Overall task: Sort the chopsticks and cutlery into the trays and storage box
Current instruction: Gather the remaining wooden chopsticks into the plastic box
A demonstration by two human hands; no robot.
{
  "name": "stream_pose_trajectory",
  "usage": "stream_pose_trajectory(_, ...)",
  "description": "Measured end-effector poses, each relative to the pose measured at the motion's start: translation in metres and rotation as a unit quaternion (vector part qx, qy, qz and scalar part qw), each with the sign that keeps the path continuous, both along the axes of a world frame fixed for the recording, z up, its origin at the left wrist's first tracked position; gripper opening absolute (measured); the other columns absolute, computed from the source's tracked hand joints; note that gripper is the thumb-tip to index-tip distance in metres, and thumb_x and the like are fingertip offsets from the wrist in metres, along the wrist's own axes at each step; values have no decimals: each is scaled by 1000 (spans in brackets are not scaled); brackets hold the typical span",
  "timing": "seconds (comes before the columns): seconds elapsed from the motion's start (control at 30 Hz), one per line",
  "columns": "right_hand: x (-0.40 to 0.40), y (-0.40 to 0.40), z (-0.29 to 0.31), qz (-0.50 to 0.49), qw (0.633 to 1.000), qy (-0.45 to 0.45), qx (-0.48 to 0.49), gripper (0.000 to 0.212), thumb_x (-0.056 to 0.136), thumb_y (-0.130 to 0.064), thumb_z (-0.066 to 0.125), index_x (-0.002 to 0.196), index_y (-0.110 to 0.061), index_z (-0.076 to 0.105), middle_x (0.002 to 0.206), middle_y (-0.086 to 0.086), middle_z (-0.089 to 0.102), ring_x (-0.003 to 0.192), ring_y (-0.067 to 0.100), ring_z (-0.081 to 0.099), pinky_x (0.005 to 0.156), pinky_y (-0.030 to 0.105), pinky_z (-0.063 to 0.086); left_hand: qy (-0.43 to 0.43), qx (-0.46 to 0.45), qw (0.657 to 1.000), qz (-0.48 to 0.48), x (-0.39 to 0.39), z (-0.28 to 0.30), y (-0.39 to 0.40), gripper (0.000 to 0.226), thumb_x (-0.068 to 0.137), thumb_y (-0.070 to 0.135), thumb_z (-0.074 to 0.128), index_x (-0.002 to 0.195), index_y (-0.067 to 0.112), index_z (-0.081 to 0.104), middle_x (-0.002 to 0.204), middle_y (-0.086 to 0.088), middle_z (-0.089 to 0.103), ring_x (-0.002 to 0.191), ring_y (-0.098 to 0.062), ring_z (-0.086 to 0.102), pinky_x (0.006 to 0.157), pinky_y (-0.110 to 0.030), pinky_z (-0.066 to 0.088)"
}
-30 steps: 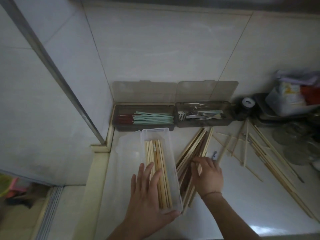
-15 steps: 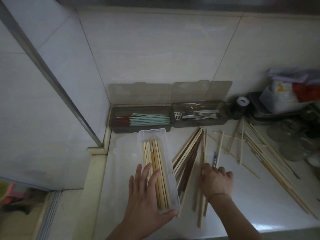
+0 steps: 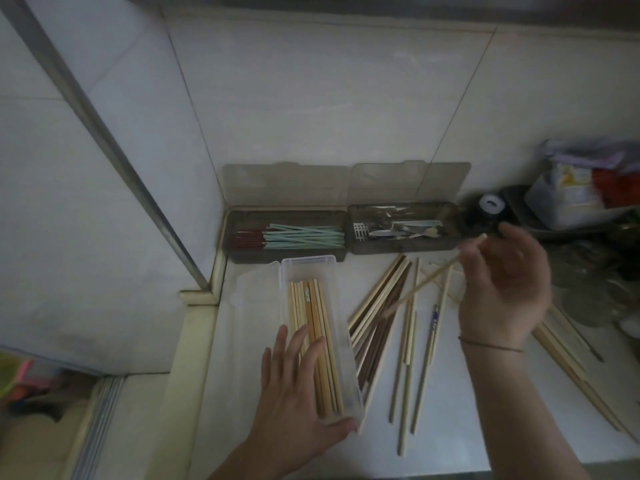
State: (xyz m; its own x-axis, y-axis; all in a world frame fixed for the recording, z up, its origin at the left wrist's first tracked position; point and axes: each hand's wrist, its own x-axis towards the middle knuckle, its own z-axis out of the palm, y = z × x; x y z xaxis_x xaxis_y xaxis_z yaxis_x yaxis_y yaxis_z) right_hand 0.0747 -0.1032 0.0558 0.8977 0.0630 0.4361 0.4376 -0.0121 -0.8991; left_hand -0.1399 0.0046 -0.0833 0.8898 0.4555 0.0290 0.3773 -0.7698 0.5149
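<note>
- Head view: the left hand (image 3: 294,386) lies flat with straight, spread fingers on the near end of the clear storage box (image 3: 322,327), its thumb against the box's near corner; it presses down rather than gripping.
- The storage box stands lengthwise on the white table (image 3: 467,427) and holds a row of pale wooden chopsticks (image 3: 311,306) lying along it, partly under the left fingers.
- The right hand (image 3: 502,289) is raised above the table, palm towards the camera, fingers curled; it pinches a single light chopstick (image 3: 433,275) that slants from its fingertips down to the left, above the loose ones.
- A loose pile of chopsticks (image 3: 381,306), light and dark brown, lies on the table just right of the box, and a few more lie singly beside it.
- More long chopsticks (image 3: 568,355) lie at the right, beyond the right wrist.
- Against the tiled wall stand two smoky trays with lids open: the left tray (image 3: 287,254) holds green and dark red chopsticks, the right tray (image 3: 401,245) holds metal cutlery.
- A cluttered bin of packets (image 3: 571,199) sits at the far right.
</note>
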Motion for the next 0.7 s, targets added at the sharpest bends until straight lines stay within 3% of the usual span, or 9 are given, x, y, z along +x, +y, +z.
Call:
stream_pose_trajectory(0.07, -11, 17, 7, 66, 995, 16, 76, 32, 89, 5, 58, 117, -9, 51, 91, 3, 63, 75, 26, 66, 70, 39, 58, -10, 0, 1000, 3, 0, -1, 0, 116, 60, 90, 58, 149, 31, 11, 162, 3, 8, 151, -30, -2, 114, -60, 14)
stream_pose_trajectory(0.13, -23, 33, 5, 110, 991, 26, 68, 30, 91, 7, 52, 118, -8, 50, 94, 14, 57, 64, 27, 65, 60, 37, 58, -17, 2, 1000, 5, 0, -1, -1, 118, 59, 89, 60, 149, 31, 9, 161, 2, 8, 151, -31, -1, 114, -61, 16)
stream_pose_trajectory(0.27, -43, 61, -29, 165, 979, 66, -102, 33, 94, -1, 49, 115, -26, 54, 99, 3, 57, 65, 14, 66, 61, 26, 57, -15, 0, 1000, 9, 1, -2, -1, 121, 57, 90, 60, 149, 30, 8, 161, 1, 11, 151, -31, 0, 113, -64, 20)
stream_pose_trajectory(0.33, -48, 68, -52, 200, 959, 13, -199, 33, 94, -4, 51, 115, -29, 56, 99, -7, 58, 71, 8, 65, 67, 28, 57, -11, 2, 1000, 13, 1, -1, -1, 121, 57, 90, 60, 149, 31, 6, 160, 2, 9, 151, -30, -1, 114, -63, 18)
stream_pose_trajectory(0.47, -42, 76, -90, 206, 856, -193, -433, 42, 89, -24, 47, 130, -22, 52, 94, -4, 66, 97, 21, 60, 98, 49, 45, -21, 11, 1000, 16, 1, -1, -2, 119, 59, 91, 57, 148, 28, 10, 159, 0, 14, 151, -31, 2, 113, -62, 19)
stream_pose_trajectory(0.53, -35, 80, -93, 181, 788, -205, -551, 55, 88, -33, 51, 141, -22, 40, 108, -2, 66, 120, 29, 50, 111, 58, 22, -23, 13, 1000, 16, 1, -2, -2, 118, 60, 92, 56, 149, 28, 12, 159, 0, 15, 151, -31, 2, 114, -60, 17)
stream_pose_trajectory(0.6, -30, 83, -91, 205, 719, -176, -640, 69, 90, -40, 50, 149, -23, 20, 135, 0, 52, 139, 31, 25, 113, 59, -2, -21, 13, 1000, 16, 2, -2, -2, 118, 60, 93, 55, 149, 28, 12, 159, 1, 15, 151, -31, 1, 114, -59, 15)
stream_pose_trajectory(0.63, -28, 83, -91, 217, 695, -175, -663, 71, 91, -43, 49, 150, -24, 15, 143, 0, 42, 143, 31, 15, 112, 59, -7, -18, 12, 1000, 17, 2, -2, -2, 118, 60, 93, 54, 149, 29, 12, 160, 1, 13, 151, -30, 0, 114, -58, 14)
stream_pose_trajectory(0.7, -25, 81, -94, 240, 658, -199, -685, 63, 92, -45, 47, 148, -28, 23, 151, -1, 27, 145, 31, 3, 114, 59, -7, -17, 12, 1000, 18, 2, -2, -2, 119, 60, 94, 53, 150, 28, 12, 160, 2, 12, 151, -29, -2, 114, -57, 12)
